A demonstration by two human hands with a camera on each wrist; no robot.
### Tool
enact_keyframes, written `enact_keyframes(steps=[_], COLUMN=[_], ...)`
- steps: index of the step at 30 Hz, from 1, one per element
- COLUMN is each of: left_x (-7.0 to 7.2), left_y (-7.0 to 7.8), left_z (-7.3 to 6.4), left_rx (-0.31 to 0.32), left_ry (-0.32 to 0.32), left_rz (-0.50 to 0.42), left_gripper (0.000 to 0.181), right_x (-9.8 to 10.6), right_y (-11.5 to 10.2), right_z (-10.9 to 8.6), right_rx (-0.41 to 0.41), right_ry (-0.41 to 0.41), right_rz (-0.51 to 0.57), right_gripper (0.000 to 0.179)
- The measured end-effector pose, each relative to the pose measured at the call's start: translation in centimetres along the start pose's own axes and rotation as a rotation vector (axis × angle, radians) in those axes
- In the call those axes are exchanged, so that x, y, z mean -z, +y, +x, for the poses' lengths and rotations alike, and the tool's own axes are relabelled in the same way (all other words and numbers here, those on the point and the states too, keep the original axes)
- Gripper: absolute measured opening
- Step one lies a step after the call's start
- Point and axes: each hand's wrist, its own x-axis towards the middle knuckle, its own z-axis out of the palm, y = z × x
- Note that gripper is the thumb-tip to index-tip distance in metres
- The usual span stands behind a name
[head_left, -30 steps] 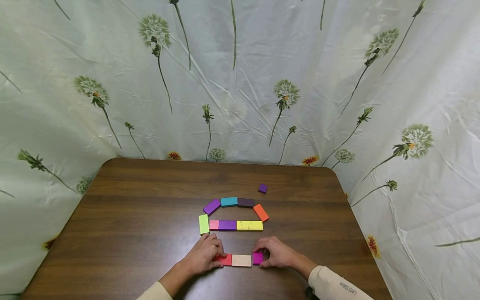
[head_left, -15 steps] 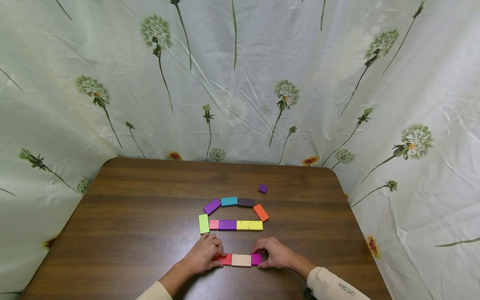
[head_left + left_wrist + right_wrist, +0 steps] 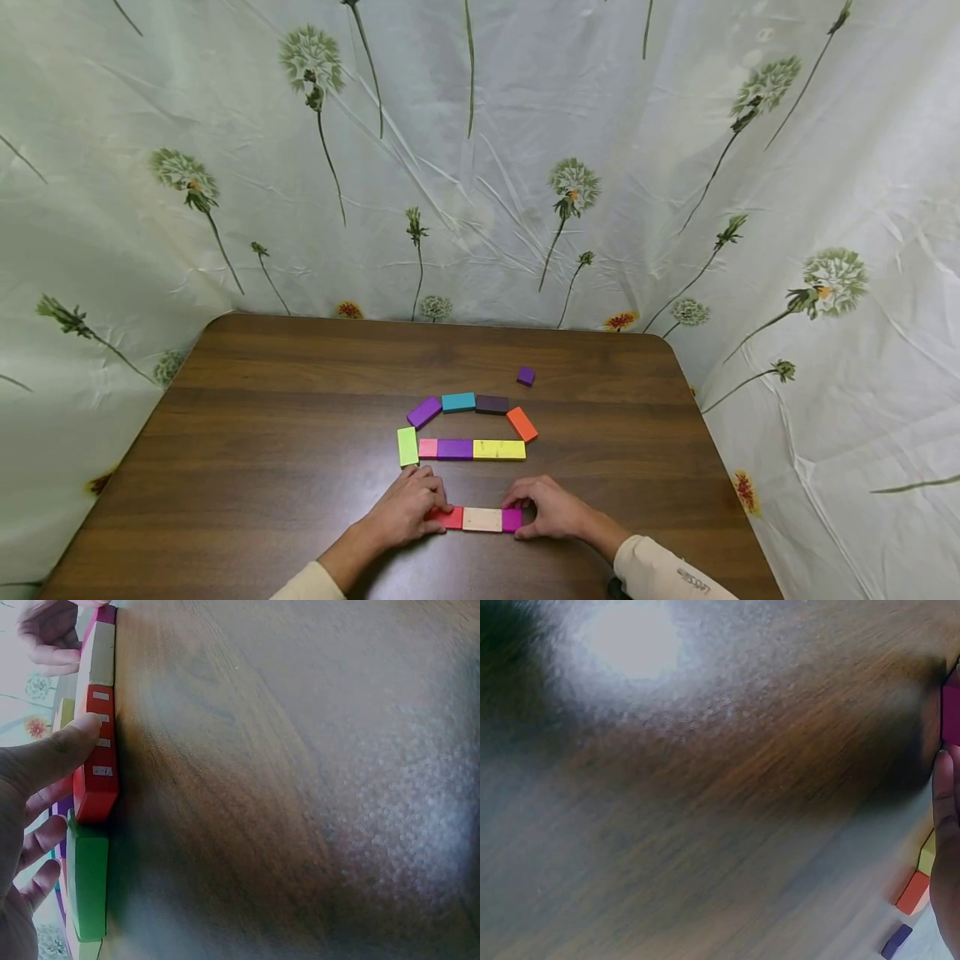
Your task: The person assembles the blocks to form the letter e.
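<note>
In the head view, my left hand [image 3: 405, 508] grips a red block [image 3: 452, 518], thumb on its near face and fingers behind. The left wrist view shows that red block [image 3: 97, 780] with pale label marks, and a green block [image 3: 90, 885] beyond its end, under my other fingers. Butted against the red one is a bare wood block [image 3: 482, 519]. A magenta block [image 3: 512, 519] ends this row on the right. My right hand [image 3: 553, 508] pinches it between thumb and fingers.
Behind the row lie pink [image 3: 428, 449], purple [image 3: 455, 450] and yellow [image 3: 499, 451] blocks in line. Lime [image 3: 407, 447], violet [image 3: 424, 412], teal [image 3: 458, 403], dark [image 3: 492, 405] and orange [image 3: 522, 424] blocks arch around them. A small purple block [image 3: 526, 377] lies apart, farther back.
My right hand has slid the magenta block left, closing the thin gap to the wood block. My left hand has kept its place on the red block.
</note>
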Motion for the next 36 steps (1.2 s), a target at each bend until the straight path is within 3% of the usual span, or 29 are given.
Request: enact_keyframes(steps=[9,15,20,26,30,36], left_x=[0.3,0.3,0.3,0.2,0.0,0.0], left_y=[-0.2,-0.3,-0.3,-0.2,-0.2,-0.2], left_z=[0.1,0.0,-0.1,-0.2,-0.2,-0.1], left_rx=[-0.005,0.006,0.019,0.004,-0.019,-0.006], left_ry=[0.005,-0.002,-0.017,-0.001,0.026,0.008], left_rz=[0.017,0.015,0.001,0.001,0.007,0.003], left_gripper=[0.023,0.023,0.023,0.024,0.024,0.025], right_x=[0.2,1.8,4.5,8.4,10.4,11.8], right_y=[0.5,1.5,3.2,6.3,7.8,8.6], right_z=[0.3,0.5,1.3,3.8,5.8,8.5], right_rx=[-0.008,-0.038,-0.065,-0.132,-0.196,-0.232], right_ry=[-0.008,0.023,0.151,0.291,0.301,0.216], right_rz=[0.050,0.115,0.027,-0.111,-0.144,-0.200], right_gripper=[0.043,0.047,0.038,0.034,0.035,0.042])
